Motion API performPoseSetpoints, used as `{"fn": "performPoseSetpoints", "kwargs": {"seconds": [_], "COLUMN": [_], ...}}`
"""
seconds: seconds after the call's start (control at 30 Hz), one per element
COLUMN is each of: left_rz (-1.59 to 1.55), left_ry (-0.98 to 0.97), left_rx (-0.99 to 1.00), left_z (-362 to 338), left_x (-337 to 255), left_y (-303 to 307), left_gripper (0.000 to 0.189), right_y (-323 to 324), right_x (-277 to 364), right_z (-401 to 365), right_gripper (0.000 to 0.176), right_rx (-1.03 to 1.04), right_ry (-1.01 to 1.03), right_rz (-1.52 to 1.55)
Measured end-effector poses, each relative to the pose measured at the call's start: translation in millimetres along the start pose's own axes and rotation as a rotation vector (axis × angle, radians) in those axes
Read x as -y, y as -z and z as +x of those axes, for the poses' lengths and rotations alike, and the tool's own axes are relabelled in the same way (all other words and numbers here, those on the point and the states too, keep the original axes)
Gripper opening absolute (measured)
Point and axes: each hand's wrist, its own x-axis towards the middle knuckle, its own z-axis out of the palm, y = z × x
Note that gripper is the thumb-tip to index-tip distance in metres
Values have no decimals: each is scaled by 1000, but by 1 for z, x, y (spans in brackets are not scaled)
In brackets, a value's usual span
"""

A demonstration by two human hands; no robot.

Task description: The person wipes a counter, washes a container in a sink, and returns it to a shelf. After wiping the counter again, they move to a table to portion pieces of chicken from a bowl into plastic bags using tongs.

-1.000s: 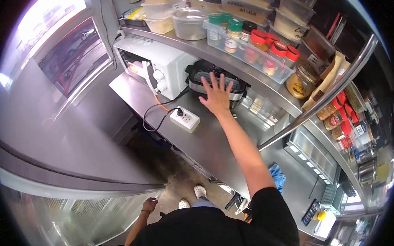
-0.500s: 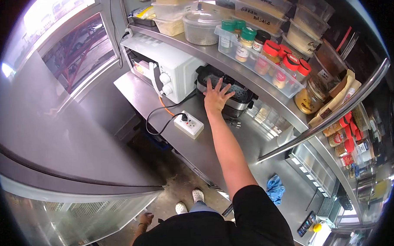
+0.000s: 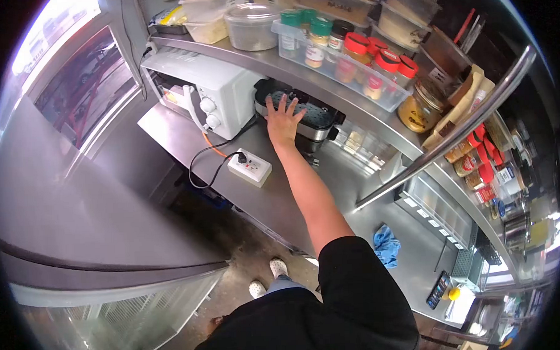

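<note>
My right hand [image 3: 282, 127] reaches out over the front edge of a black and silver appliance [image 3: 315, 134] with a dark, dimpled plate. Its fingers are spread and nothing is held; whether the fingertips touch the plate cannot be made out. Left of the appliance stands a white microwave [image 3: 228, 93]. A white power strip [image 3: 250, 168] with a black plug in it lies on the steel counter [image 3: 281, 203], left of my forearm. Low down beside my shirt, my left hand [image 3: 215, 325] shows only as a small, dim part, its fingers hidden.
A steel shelf [image 3: 226, 58] above holds spice jars [image 3: 355, 46] and plastic tubs [image 3: 253, 28]. A steel rail [image 3: 457, 135] slants across the right side. A blue cloth [image 3: 387, 246] and a phone [image 3: 438, 290] lie on the counter. A fridge [image 3: 96, 206] fills the left.
The view has shifted, so the counter and shelf appear further left and slightly higher. My right hand remains spread over the appliance. My left hand has become mostly hidden by my shirt.
</note>
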Motion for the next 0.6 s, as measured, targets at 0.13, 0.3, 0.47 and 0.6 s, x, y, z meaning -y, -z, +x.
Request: {"fn": "performPoseSetpoints", "kwargs": {"seconds": [0.13,0.3,0.47,0.6], "left_rz": [146,340,651,703], "left_ry": [-89,-293,-674,-458], "left_rx": [108,228,271,374], "left_z": [11,44,78,80], "left_x": [-1,-10,-21,-65], "left_y": [15,41,50,67], "left_gripper": [32,31,30,26], "right_y": [-4,49,122,178], "right_x": [-3,-12,-78,-211], "right_z": [2,-47,-226,-336], "right_gripper": [58,62,13,17], "right_rx": [-12,-75,-97,131], "right_ry": [23,87,117,-294], "right_rz": [31,419,736,244]}}
